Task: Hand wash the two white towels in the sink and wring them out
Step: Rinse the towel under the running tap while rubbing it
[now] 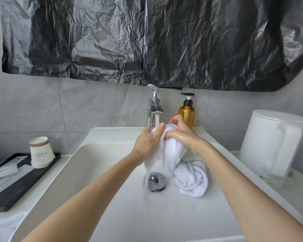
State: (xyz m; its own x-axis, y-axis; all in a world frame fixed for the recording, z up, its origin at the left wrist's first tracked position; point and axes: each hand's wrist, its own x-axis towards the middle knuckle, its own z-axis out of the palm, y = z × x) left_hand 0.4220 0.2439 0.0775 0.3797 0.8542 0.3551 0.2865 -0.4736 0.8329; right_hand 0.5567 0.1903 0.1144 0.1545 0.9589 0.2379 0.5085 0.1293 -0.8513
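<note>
We're in a bathroom, and it looks like a hotel one. Where the left hand [148, 142] and right hand [182, 135] grip the wet white towel [173, 152], a chrome single-lever tap [154, 109] runs just behind, an amber plastic pump bottle [186, 114] beside it. Below the grip spreads a white rectangular basin [77, 163] with a chrome drain plug [156, 182]. Well left of the grip we spot stacked paper cups [41, 152] on a black tray [24, 189] of white packets [3, 170]; well right, a white plastic kettle [269, 142]. Grey wall tiles [94, 105] rise behind, a crinkled black plastic sheet [147, 41] hanging above them.
</note>
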